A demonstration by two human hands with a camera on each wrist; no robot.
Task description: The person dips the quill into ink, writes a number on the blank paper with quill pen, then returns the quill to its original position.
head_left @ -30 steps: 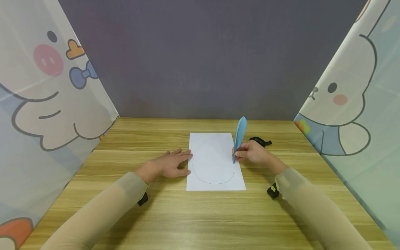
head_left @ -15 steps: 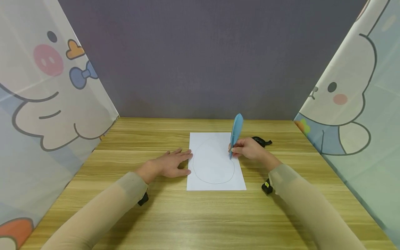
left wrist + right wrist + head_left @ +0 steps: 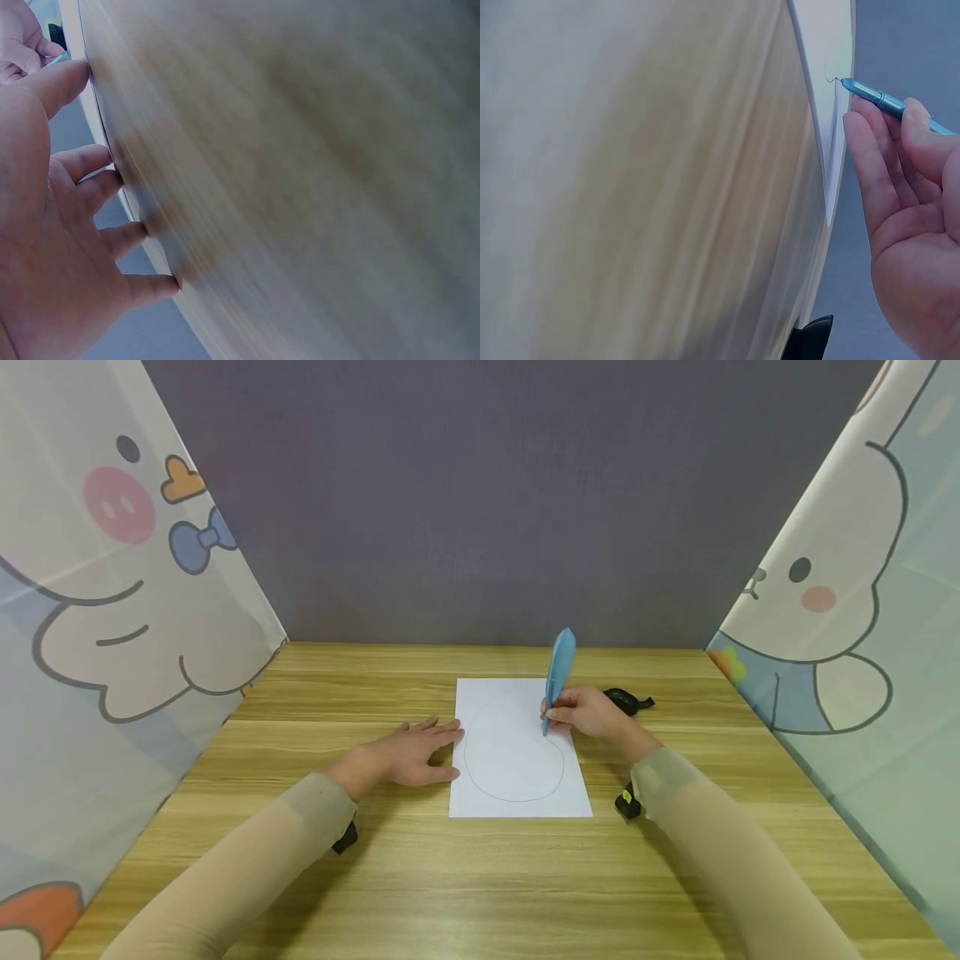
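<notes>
A white sheet of paper [image 3: 510,777] lies upright in front of me, with a thin line on it forming a large rounded outline. My right hand [image 3: 588,710] pinches a blue feather pen [image 3: 559,667] between thumb and fingers, its tip on the paper at the upper right of the outline. In the right wrist view the blue barrel of the pen [image 3: 881,99] points at the line. My left hand [image 3: 412,755] lies flat with spread fingers, fingertips on the paper's left edge. The left wrist view shows these fingers [image 3: 154,289] nearly straight at the surface.
The wood-grain table [image 3: 480,885] extends all round the paper. Behind my right hand lies a small black object [image 3: 624,700] with a short tail. A dark panel [image 3: 495,510] stands at the back, and cartoon-printed cloths [image 3: 847,693] flank the table.
My right hand has moved left and away from me with the feather pen, and the line now bends inward at the right. My left hand and the paper stay in place.
</notes>
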